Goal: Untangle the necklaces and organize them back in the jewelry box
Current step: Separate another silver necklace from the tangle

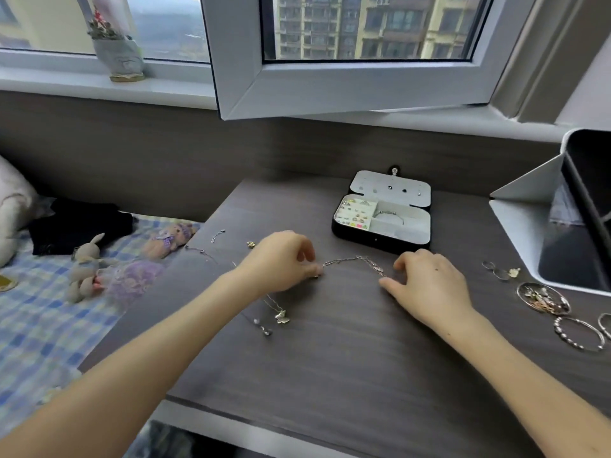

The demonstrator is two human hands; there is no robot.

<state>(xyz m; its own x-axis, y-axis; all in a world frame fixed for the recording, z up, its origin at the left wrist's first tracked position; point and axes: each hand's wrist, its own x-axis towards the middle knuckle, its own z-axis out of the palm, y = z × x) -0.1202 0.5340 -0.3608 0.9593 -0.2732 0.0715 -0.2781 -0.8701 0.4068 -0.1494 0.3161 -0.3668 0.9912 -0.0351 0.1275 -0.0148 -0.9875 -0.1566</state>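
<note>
A silver chain necklace (pixel 355 261) lies stretched on the dark wooden table (pixel 330 352) between my hands. My left hand (pixel 281 262) pinches its left end with curled fingers. My right hand (pixel 426 282) rests on the table at the chain's right end, fingertips touching it. The open jewelry box (pixel 383 233) stands behind, holding earrings and a bangle. A butterfly pendant necklace (pixel 281 315) and a drop pendant (pixel 264 328) lie under my left forearm. More thin chains (pixel 205 252) trail at the table's left edge.
Bangles and rings (pixel 578 333) and a small dish of jewelry (pixel 542 299) lie at the right. A white mirror stand (pixel 529 206) occupies the far right. Plush toys (pixel 89 266) sit on the checked bed to the left. An open window frame (pixel 330 90) overhangs the back.
</note>
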